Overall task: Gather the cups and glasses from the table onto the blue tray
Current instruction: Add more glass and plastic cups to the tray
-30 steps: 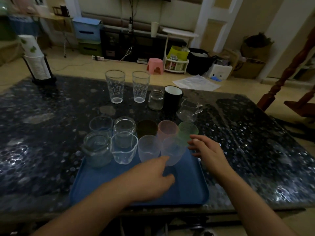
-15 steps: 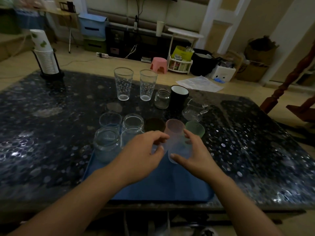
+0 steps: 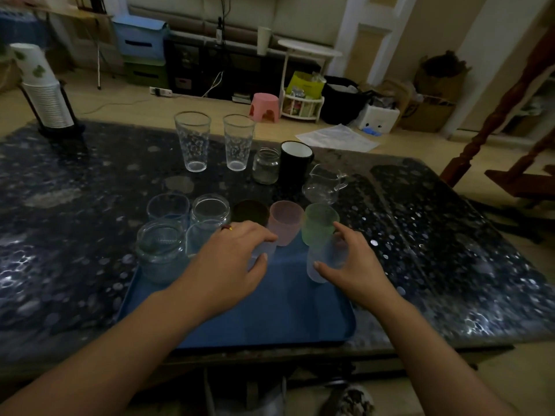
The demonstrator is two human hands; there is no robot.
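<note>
A blue tray [image 3: 270,313] lies at the table's near edge. Clear jars and glasses fill its far left, with a dark cup [image 3: 250,212], a pink cup [image 3: 285,222] and a green cup [image 3: 319,223] along its far edge. My left hand [image 3: 231,262] grips a pale frosted cup [image 3: 264,252], mostly hidden under the fingers. My right hand [image 3: 351,265] holds another frosted cup [image 3: 326,259] at the tray's right, just in front of the green cup. Farther back on the table stand two tall glasses [image 3: 193,141], a small jar [image 3: 265,165], a black mug [image 3: 295,163] and a glass pitcher [image 3: 324,184].
The dark speckled table [image 3: 90,235] carries a stack of paper cups [image 3: 45,94] in a holder at its far left corner. A wooden chair [image 3: 510,130] stands to the right of the table. Boxes, a pink stool and a small rack sit on the floor beyond.
My hands, close together on the two frosted cups half a second ago, have drawn apart. The right hand has carried its cup rightward, in front of the green cup.
</note>
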